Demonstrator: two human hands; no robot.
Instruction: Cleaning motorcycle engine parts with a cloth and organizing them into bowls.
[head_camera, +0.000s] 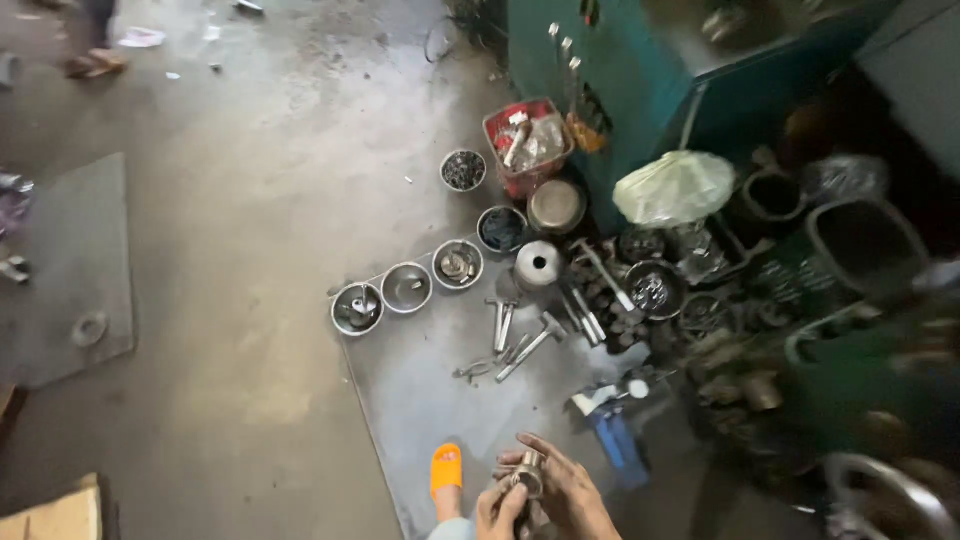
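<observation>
Low in the head view, my left hand (500, 510) and my right hand (565, 490) are together around a small round metal part (527, 474). The fingers of both hands wrap it. It looks like a short steel cylinder or nut; its detail is blurred. My foot in an orange sandal (446, 468) rests on a grey metal sheet (420, 390) just left of the hands. Hammers and wrenches (515, 340) lie on that sheet ahead of my hands.
Several steel bowls (406, 288) with small parts stand in a row on the sheet. A red basket (527, 140) and a green machine (650, 70) are behind them. Cluttered dark parts (800, 300) fill the right. Another person's feet (92, 62) are far left.
</observation>
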